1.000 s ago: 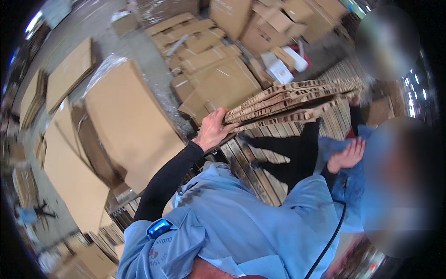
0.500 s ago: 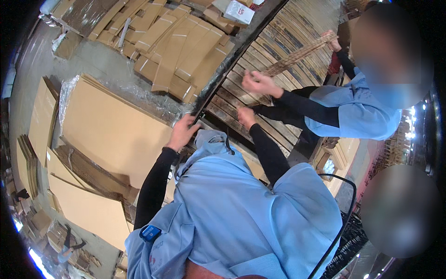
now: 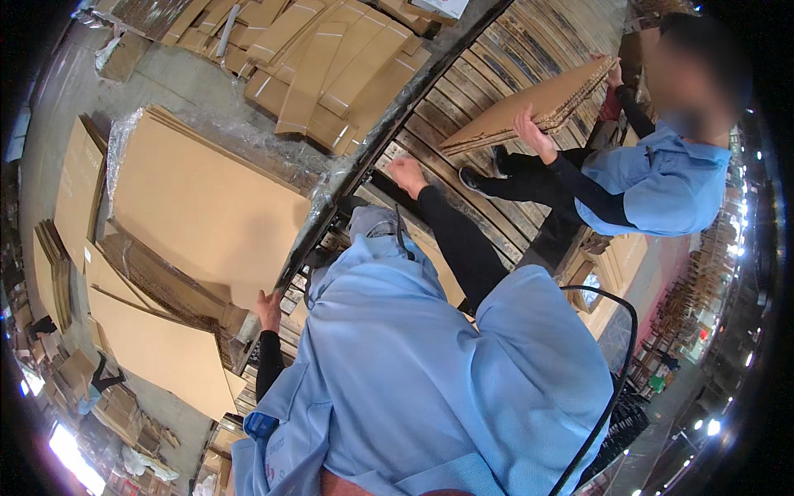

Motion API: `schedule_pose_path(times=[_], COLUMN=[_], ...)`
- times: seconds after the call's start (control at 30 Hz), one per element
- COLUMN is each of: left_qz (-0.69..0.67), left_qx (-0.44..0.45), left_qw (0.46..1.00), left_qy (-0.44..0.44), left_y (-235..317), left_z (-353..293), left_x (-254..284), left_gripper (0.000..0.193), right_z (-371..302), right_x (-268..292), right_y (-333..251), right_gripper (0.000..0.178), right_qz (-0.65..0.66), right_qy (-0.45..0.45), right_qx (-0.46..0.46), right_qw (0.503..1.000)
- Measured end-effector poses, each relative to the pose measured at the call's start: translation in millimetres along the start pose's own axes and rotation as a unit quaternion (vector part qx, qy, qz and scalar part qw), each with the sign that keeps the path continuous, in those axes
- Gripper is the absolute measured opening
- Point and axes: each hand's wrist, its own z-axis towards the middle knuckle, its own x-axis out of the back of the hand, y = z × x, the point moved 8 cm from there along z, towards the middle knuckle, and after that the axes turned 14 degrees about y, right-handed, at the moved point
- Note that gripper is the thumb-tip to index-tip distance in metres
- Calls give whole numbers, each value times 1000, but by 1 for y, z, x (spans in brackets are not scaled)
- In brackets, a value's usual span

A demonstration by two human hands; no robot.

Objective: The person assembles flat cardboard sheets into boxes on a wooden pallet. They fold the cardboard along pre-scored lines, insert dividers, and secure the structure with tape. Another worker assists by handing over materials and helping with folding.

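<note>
My left hand (image 3: 266, 312) is at the near corner of a large flat cardboard sheet (image 3: 194, 194), its fingers closed over the edge. That sheet tops a stack lying to the left, just beside the dark conveyor rail. My right arm reaches forward over the slatted roller conveyor (image 3: 488, 107). At its end, my right hand (image 3: 407, 175) is curled into a loose fist, and nothing shows in it. Across the conveyor, a co-worker in a light blue shirt (image 3: 674, 186) holds a bundle of flat cardboard (image 3: 529, 103) in both hands, tilted above the slats.
Bundles of strapped flat cardboard (image 3: 331, 70) lie on the floor at the far left. Plastic wrap (image 3: 122, 165) clings to the sheet stack's edge. More cardboard sheets (image 3: 157, 347) lean nearer on the left. A black cable (image 3: 627, 331) hangs at my right side.
My left hand has moved back and left to the sheet's corner. My right hand has moved forward and left. The co-worker's bundle has turned, showing its broad face.
</note>
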Motion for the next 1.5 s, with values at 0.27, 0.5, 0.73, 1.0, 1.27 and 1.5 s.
schedule_pose_path(times=[0.27, 0.5, 0.73, 1.0, 1.27, 1.5], left_qz=[-96, -101, -37, -79, -37, 27], left_qx=[72, 50, 73, 76, 53, 55], left_qw=[991, 992, 994, 990, 991, 988], left_qy=[-63, -57, -71, -84, -119, -143], left_y=[23, 55, 23, 58, 81, 84], left_z=[-25, -29, -9, 4, 23, 22], left_x=[-70, -72, -58, -69, -78, -71], left_gripper=[45, 44, 81, 64, 89, 91], right_z=[17, -29, -48, -7, -36, -60], right_x=[-10, -63, -56, -25, -17, -38], right_y=[-19, 15, -18, -20, 2, 4], right_gripper=[30, 36, 41, 42, 36, 41], right_qz=[37, -136, -157, -144, -150, -151], right_qy=[8, -100, -115, -43, -31, -88], right_qx=[-7, 53, 78, 91, 71, -28], right_qw=[999, 984, 978, 984, 986, 984])
